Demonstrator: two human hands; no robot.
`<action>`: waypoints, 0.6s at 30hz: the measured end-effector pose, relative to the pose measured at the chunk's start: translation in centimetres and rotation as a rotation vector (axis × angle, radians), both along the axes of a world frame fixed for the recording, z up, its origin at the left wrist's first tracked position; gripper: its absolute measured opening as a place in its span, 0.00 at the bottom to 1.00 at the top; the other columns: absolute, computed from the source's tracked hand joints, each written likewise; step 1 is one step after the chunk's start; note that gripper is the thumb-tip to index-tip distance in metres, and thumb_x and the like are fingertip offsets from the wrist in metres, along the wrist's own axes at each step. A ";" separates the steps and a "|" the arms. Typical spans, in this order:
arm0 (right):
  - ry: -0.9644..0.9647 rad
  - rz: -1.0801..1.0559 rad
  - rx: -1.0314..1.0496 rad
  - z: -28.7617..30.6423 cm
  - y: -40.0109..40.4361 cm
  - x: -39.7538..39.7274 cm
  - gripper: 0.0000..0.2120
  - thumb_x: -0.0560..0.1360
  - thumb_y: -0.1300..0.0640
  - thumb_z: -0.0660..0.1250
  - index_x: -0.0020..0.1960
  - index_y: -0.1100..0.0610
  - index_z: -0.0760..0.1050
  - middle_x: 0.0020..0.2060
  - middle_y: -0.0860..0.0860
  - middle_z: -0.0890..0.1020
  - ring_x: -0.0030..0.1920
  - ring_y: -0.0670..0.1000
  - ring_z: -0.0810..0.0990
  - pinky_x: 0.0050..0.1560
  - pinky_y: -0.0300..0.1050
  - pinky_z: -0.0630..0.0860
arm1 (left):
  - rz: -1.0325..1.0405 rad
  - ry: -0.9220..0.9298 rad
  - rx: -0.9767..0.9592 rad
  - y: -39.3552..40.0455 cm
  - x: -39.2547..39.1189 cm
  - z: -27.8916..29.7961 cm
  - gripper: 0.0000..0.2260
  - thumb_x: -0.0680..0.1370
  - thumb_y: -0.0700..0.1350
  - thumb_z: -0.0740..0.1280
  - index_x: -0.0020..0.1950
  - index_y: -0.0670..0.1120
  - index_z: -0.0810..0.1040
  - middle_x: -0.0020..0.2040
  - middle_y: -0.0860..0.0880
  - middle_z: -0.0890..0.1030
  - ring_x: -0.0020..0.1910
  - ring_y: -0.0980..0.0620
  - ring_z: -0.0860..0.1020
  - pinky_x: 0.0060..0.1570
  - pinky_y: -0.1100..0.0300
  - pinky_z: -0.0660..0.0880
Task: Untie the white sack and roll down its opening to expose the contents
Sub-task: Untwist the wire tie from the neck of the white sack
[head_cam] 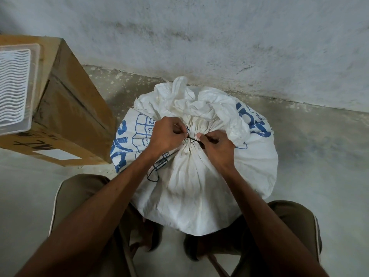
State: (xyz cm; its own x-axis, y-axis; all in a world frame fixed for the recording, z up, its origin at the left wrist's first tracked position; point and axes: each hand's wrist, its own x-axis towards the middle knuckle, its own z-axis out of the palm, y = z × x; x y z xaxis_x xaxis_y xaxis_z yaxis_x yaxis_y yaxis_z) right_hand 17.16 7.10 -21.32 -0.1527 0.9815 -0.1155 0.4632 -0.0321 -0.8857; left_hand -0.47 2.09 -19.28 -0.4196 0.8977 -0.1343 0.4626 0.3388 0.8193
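My left hand (163,134) and right hand (216,145) pinch the dark tie string (191,139) at the white sack (189,186) neck; soft woven fabric, looks full and heavy, string thin and fiddly.
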 end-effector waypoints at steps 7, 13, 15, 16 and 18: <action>-0.039 0.017 0.009 0.6 -0.1 -0.3 0.13 0.73 0.47 0.77 0.36 0.47 0.75 0.34 0.42 0.81 0.38 0.33 0.78 0.46 0.25 0.72 | -0.090 0.029 0.080 -0.1 0.2 -0.2 0.08 0.73 0.41 0.74 0.46 0.53 0.89 0.45 0.58 0.87 0.44 0.67 0.83 0.48 0.75 0.77; -0.017 0.066 0.082 0.2 -0.3 -0.7 0.14 0.77 0.53 0.74 0.38 0.57 0.74 0.35 0.54 0.81 0.39 0.51 0.81 0.49 0.44 0.77 | -0.070 0.157 0.150 0.0 0.8 -0.7 0.06 0.74 0.44 0.76 0.49 0.50 0.89 0.48 0.53 0.88 0.44 0.62 0.84 0.51 0.70 0.79; -0.035 0.076 0.104 0.1 -0.3 -0.8 0.15 0.77 0.55 0.73 0.38 0.62 0.74 0.35 0.57 0.81 0.39 0.54 0.80 0.50 0.48 0.77 | -0.089 0.197 0.164 0.0 0.9 -0.8 0.06 0.74 0.45 0.77 0.50 0.49 0.89 0.48 0.53 0.88 0.44 0.60 0.85 0.51 0.67 0.80; -0.039 0.078 0.107 0.0 -0.3 -0.8 0.15 0.78 0.56 0.72 0.38 0.64 0.74 0.34 0.58 0.80 0.38 0.55 0.80 0.48 0.49 0.77 | -0.092 0.206 0.165 0.0 1.0 -0.8 0.06 0.74 0.45 0.77 0.50 0.49 0.89 0.47 0.53 0.88 0.43 0.61 0.85 0.50 0.67 0.80; -0.051 0.076 0.103 0.0 -0.1 -0.8 0.15 0.77 0.56 0.72 0.37 0.65 0.74 0.33 0.60 0.79 0.36 0.55 0.78 0.46 0.50 0.77 | -0.068 0.187 0.160 -0.2 1.1 -0.8 0.06 0.73 0.46 0.77 0.49 0.50 0.89 0.44 0.54 0.88 0.41 0.63 0.84 0.47 0.70 0.79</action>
